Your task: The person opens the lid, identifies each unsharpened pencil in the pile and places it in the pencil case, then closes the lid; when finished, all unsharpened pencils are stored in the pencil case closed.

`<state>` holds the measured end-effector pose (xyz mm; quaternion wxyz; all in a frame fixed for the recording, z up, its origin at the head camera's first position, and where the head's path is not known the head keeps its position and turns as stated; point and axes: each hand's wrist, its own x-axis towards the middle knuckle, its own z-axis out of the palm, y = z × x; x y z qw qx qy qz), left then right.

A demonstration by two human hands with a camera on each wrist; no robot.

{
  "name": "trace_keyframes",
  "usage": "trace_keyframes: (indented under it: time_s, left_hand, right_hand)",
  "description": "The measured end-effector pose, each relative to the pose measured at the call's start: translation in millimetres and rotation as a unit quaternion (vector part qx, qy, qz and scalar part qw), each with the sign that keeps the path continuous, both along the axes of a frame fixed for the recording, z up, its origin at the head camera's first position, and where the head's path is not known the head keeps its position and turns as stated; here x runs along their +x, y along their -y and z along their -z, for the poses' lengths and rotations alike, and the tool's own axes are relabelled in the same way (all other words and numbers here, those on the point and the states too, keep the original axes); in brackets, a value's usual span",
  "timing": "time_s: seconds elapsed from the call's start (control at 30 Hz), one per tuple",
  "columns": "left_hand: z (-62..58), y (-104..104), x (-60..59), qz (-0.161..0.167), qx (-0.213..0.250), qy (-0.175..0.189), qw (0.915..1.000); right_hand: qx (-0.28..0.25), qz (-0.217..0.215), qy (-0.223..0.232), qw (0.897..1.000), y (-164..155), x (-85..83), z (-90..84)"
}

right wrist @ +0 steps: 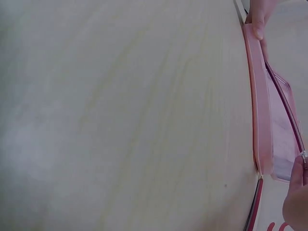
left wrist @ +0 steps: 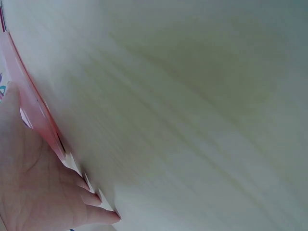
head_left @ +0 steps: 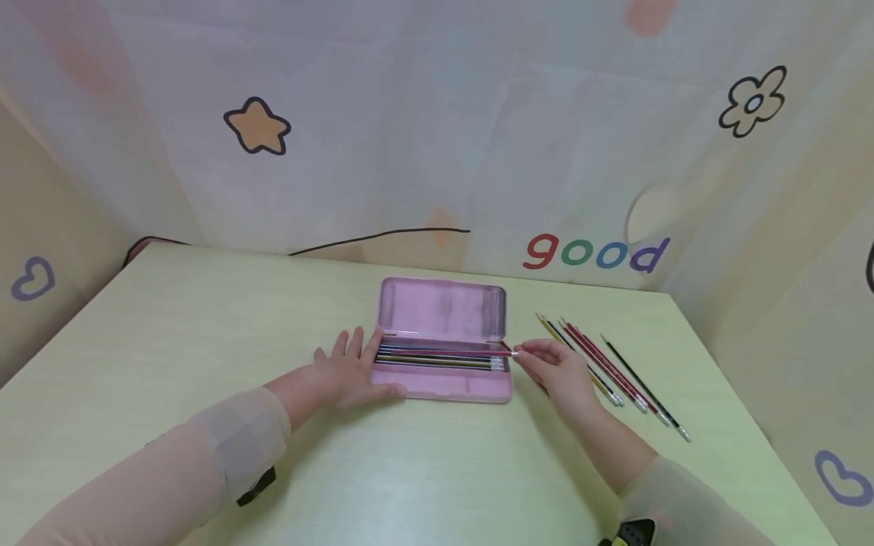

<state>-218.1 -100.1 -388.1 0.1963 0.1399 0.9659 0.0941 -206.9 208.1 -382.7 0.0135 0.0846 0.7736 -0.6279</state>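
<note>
A pink pencil case (head_left: 444,387) lies open on the table, its lid (head_left: 440,307) tipped back toward the wall. Several striped pencils (head_left: 437,362) lie side by side inside it. With fingers spread, my left hand (head_left: 344,371) rests against the case's left end; the left wrist view shows that palm (left wrist: 38,187) beside the pink edge. My right hand (head_left: 556,371) pinches the white-tipped end of a red pencil (head_left: 464,353), which stretches over the case above the others. In the right wrist view that pencil (right wrist: 287,108) slants above the case's rim.
Several more pencils (head_left: 608,364), dark, red and yellowish, lie fanned out on the table right of the case, beyond my right hand. A pale patterned cloth (head_left: 437,136) hangs behind the pale table (head_left: 437,478), whose right edge runs beyond the loose pencils.
</note>
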Motion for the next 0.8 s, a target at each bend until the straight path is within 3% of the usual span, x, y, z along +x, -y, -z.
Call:
trace_keyframes:
  time_s: [0.6, 0.8]
  left_hand:
    - [-2.8, 0, -2.2, -0.001, -0.004, 0.007, 1.0]
    - [3.1, 0, -2.0, 0.0, 0.001, 0.002, 1.0]
  right_hand:
    - [0.002, -0.011, 0.008, 1.0, 21, -6.6, 3.6]
    - [0.017, -0.032, 0.009, 0.999, 22, -5.4, 6.5]
